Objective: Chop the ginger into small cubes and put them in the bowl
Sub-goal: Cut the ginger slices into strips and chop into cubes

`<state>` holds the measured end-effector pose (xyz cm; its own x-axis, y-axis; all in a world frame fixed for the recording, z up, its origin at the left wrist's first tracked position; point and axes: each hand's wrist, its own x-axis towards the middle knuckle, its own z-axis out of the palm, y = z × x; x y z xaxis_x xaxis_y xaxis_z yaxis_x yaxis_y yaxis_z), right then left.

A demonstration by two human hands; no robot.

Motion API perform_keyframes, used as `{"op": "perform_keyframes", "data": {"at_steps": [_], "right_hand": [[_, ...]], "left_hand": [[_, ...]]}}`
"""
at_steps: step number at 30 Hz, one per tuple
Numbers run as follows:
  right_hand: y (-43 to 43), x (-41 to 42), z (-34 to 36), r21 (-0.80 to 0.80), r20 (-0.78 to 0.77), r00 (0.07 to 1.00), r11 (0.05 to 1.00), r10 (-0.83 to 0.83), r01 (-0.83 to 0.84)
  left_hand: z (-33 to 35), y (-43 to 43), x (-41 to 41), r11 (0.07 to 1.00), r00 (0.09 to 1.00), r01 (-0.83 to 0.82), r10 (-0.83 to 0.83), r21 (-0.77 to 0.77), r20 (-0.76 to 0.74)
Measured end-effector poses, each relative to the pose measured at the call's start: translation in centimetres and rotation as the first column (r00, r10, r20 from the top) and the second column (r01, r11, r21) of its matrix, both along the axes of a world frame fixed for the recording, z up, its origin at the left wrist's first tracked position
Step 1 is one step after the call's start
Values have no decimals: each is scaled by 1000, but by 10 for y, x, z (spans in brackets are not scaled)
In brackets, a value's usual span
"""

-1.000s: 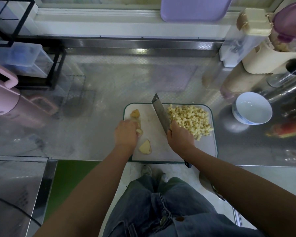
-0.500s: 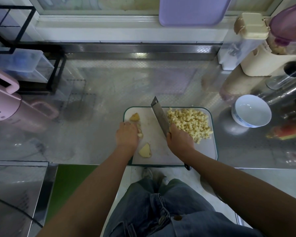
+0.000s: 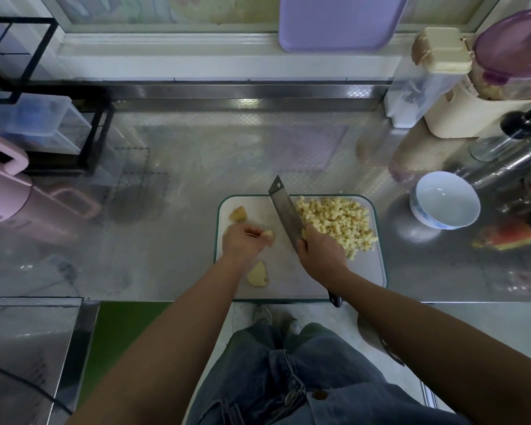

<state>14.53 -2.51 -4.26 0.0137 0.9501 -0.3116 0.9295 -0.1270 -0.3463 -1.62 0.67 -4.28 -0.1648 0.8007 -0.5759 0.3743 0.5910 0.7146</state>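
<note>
A white cutting board (image 3: 365, 271) with a green rim lies at the counter's front edge. My left hand (image 3: 241, 243) pinches a small ginger piece (image 3: 269, 236) on the board's left side. My right hand (image 3: 319, 256) grips the handle of a cleaver (image 3: 285, 211), whose blade points away from me across the board's middle. A pile of pale ginger cubes (image 3: 337, 223) covers the board's right half. One ginger chunk (image 3: 237, 214) lies at the far left corner, and a flat slice (image 3: 258, 274) lies near the front. The white bowl (image 3: 445, 199) stands to the right of the board.
A pink appliance (image 3: 0, 191) stands at the left. Jars, a beige container (image 3: 442, 84) and metal bottles crowd the right rear. A purple tray (image 3: 341, 23) leans on the window ledge. A watermelon rind (image 3: 509, 237) lies right of the bowl. Bare steel counter (image 3: 212, 148) stretches behind the board.
My left hand has turned so the ginger piece now shows at its fingertips. The cleaver and my right hand stay nearly in the same place.
</note>
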Motion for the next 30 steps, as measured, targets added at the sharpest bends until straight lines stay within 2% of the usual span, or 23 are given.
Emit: {"op": "perform_keyframes", "data": {"at_steps": [2,4,8,11,18,26,30], "right_hand": [[-2,5,3,22,-26,1000,1000,-11,12],[-4,10,7,26,-63,997,999,-38,39],[-10,14,9,2,-97,994,999,-46,46],[-13,9,8,-23,-117,993,999,-27,25],[-12,4,8,-16,-112,994,1000,7,-9],[-18,6,11,7,-80,994,997,78,-78],[-24,2,6,-7,-90,994,998,63,-64]], "left_hand": [[-3,1,12,999,993,-44,47,-30,111],[-10,2,19,997,990,-55,60,-45,128],[-15,-1,19,998,990,48,-43,30,-132],[-11,-7,17,988,964,147,-132,53,-231],[-3,-15,23,981,932,195,-187,-8,-311],[-4,-14,25,986,938,152,-166,-69,-303],[-4,-13,25,984,940,168,-178,-60,-291]]}}
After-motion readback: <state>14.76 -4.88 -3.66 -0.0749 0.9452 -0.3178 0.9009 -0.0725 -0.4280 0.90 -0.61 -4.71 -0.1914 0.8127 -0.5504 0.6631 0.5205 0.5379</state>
